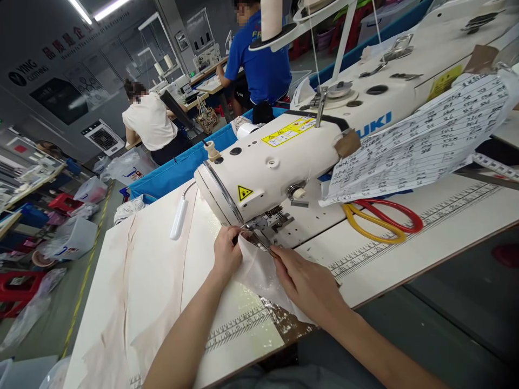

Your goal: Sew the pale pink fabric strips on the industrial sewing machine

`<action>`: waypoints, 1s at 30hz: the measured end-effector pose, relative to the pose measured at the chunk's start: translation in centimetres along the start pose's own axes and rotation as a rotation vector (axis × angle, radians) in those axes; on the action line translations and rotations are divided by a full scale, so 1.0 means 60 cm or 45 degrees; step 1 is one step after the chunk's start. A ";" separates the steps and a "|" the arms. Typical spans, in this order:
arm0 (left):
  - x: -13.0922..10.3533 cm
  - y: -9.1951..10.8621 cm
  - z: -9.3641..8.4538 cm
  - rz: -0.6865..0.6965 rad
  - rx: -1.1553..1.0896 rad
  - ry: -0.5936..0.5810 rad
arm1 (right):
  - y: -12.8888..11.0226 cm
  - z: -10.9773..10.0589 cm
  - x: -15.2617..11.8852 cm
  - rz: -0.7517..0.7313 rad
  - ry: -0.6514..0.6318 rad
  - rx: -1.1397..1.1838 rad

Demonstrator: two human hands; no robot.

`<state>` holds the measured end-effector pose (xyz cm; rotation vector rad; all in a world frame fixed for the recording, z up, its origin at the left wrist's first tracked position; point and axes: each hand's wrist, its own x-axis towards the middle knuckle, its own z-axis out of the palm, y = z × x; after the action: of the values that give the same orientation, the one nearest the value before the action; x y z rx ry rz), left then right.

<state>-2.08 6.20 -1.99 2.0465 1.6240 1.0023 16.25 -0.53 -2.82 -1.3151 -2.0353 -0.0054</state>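
Observation:
My left hand (227, 253) is closed, pinching the left edge of a thin, pale fabric piece (256, 266) just below the needle area of a white sewing machine (259, 167). On the right, my right hand (306, 281) is closed too, its fingertips at the fabric's upper right edge by the presser foot. A thin, dark metal piece shows at those fingertips; whether I hold it or it belongs to the machine, I cannot tell. The fabric hangs in folds between both hands, over the table's front part. The needle tip is hidden.
Scissors with red and yellow handles (381, 220) lie right of the machine, partly under a handwritten sheet (421, 140). Long pale fabric strips (125, 281) cover the table's left side. A white lamp (179, 219) stands there. Behind is a blue fabric bin (174, 173); two people sit further back.

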 end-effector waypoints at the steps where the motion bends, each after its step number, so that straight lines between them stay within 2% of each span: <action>1: 0.000 0.000 0.000 0.003 0.004 0.003 | 0.000 0.000 0.000 0.000 -0.002 -0.005; 8: -0.001 0.001 0.002 0.034 0.036 0.031 | 0.001 0.004 0.001 -0.009 0.004 -0.013; 16: 0.002 -0.002 0.008 0.181 0.204 0.040 | 0.000 0.004 0.002 -0.023 0.010 -0.030; 24: 0.002 -0.009 0.000 0.178 0.138 0.042 | -0.003 0.002 0.000 0.035 -0.020 -0.062; 30: 0.001 -0.014 0.003 0.272 0.134 0.044 | -0.007 0.012 0.006 0.063 -0.051 -0.124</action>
<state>-2.54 6.51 -2.65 2.3253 1.5284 1.0466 15.44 -0.19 -3.02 -1.4356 -2.0581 -0.0570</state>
